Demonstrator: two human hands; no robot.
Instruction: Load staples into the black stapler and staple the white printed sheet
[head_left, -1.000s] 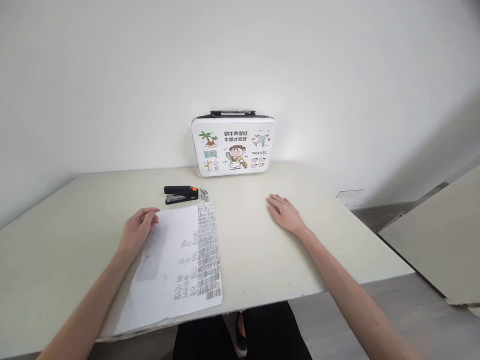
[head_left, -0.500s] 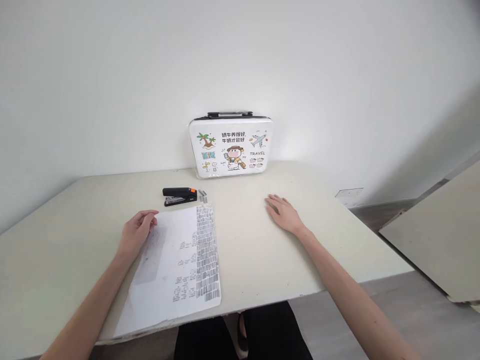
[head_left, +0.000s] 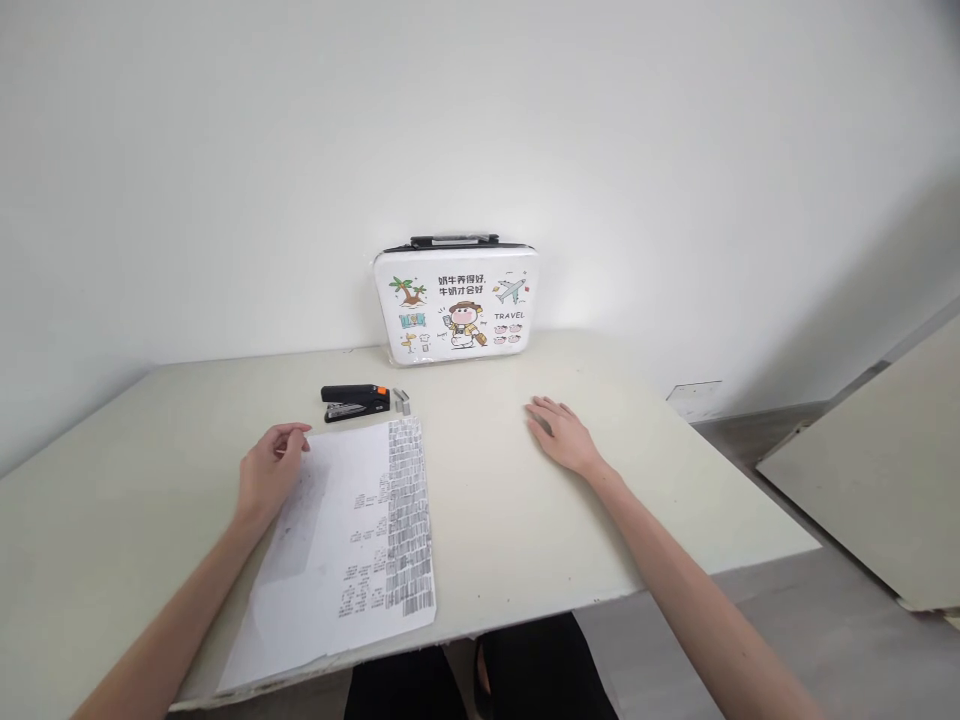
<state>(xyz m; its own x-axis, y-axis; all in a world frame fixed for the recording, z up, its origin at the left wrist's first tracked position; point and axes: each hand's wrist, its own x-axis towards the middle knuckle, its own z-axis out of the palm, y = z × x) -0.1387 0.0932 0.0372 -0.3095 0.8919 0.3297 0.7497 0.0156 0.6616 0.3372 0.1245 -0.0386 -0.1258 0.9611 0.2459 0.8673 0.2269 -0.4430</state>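
My left hand [head_left: 271, 467] rests at the upper left edge of a stack of printed paper [head_left: 341, 540], its fingers loosely bent and holding nothing I can see. Dense rows of dark print run down the paper's right side. Beyond it lies a black stapler [head_left: 355, 402] with an orange patch, and small strips of staples [head_left: 403, 402] sit by its right end. My right hand [head_left: 561, 434] lies open on the table, palm down with fingers stretched out, apart from the paper and the stapler.
A white case [head_left: 456, 305] with cartoon prints and a black handle stands upright against the wall [head_left: 480, 120] at the table's back. The pale table [head_left: 517, 520] ends just before my legs. Another pale surface [head_left: 885, 480] stands to the right, across a gap.
The camera view has shifted slightly, so everything sits a little lower and further left. Both hands, the paper and the stapler keep about the same places on the table.
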